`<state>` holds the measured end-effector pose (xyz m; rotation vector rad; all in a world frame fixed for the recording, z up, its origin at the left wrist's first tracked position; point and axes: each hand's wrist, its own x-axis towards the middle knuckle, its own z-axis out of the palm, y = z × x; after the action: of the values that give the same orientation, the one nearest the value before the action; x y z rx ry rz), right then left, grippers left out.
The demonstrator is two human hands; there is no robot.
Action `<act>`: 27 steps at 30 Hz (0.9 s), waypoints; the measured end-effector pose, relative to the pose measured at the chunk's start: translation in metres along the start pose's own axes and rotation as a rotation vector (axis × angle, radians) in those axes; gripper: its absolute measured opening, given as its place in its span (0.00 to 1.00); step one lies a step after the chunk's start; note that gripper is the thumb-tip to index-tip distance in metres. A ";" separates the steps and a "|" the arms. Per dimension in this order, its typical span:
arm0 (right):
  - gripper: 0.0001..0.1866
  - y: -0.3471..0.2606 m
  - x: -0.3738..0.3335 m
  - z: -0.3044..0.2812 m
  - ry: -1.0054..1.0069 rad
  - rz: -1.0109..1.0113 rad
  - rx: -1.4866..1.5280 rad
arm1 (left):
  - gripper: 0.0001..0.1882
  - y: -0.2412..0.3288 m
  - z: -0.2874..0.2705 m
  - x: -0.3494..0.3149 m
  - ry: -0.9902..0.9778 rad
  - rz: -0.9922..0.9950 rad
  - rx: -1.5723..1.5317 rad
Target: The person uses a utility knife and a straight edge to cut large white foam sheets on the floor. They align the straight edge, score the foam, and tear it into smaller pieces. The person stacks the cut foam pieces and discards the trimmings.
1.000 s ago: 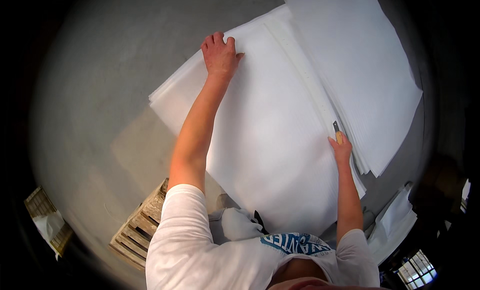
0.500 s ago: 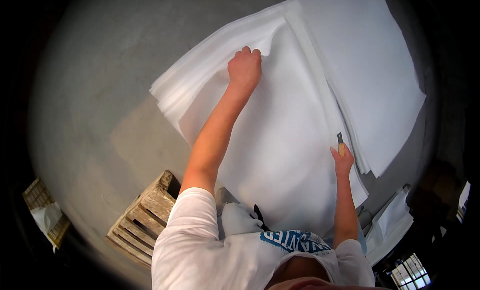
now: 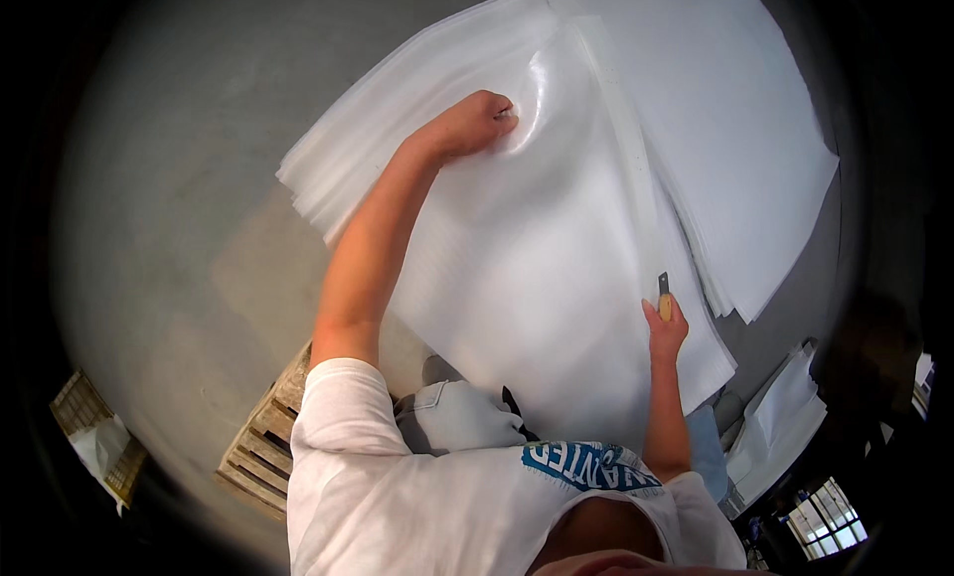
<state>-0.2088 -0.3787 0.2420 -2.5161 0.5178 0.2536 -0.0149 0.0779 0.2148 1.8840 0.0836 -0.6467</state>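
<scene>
A thin, glossy white sheet (image 3: 517, 268) lies spread on a layered stack of the same sheets in front of me. My left hand (image 3: 475, 125) is closed on this sheet toward its far left part, and the material bulges and shines beside the fingers. Lower right, over the sheet's right part, my right hand (image 3: 668, 332) grips a knife (image 3: 665, 303) with a yellowish handle. Its short, dark blade points away from me. A long pale strip (image 3: 628, 149) runs along the sheet's right side, beyond the knife.
Another stack of white sheets (image 3: 730, 139) adjoins on the right. A slatted wooden crate (image 3: 260, 455) stands at the lower left on the grey floor (image 3: 169, 228). More white sheeting (image 3: 775, 417) lies at the lower right, and a woven item (image 3: 84, 407) is at the far left.
My left hand has turned, its knuckles now facing more to the right, and the lifted fold has become a rounded, shiny bulge. My right hand with the knife has shifted slightly left and nearer.
</scene>
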 end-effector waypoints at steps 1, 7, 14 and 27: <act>0.17 0.005 -0.010 0.001 0.013 0.035 0.017 | 0.11 0.004 0.012 0.001 -0.047 0.004 0.085; 0.16 0.000 -0.038 0.017 0.062 0.061 0.085 | 0.05 -0.029 0.027 0.011 0.703 0.175 0.828; 0.19 0.012 -0.037 0.026 0.056 0.032 0.027 | 0.08 -0.030 0.026 0.016 0.658 0.057 0.904; 0.20 -0.011 -0.043 0.025 0.029 0.019 0.062 | 0.13 -0.015 -0.020 0.013 0.373 -0.103 0.747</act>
<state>-0.2450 -0.3434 0.2388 -2.4594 0.5531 0.2054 -0.0014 0.0988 0.2016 2.7258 0.2002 -0.4075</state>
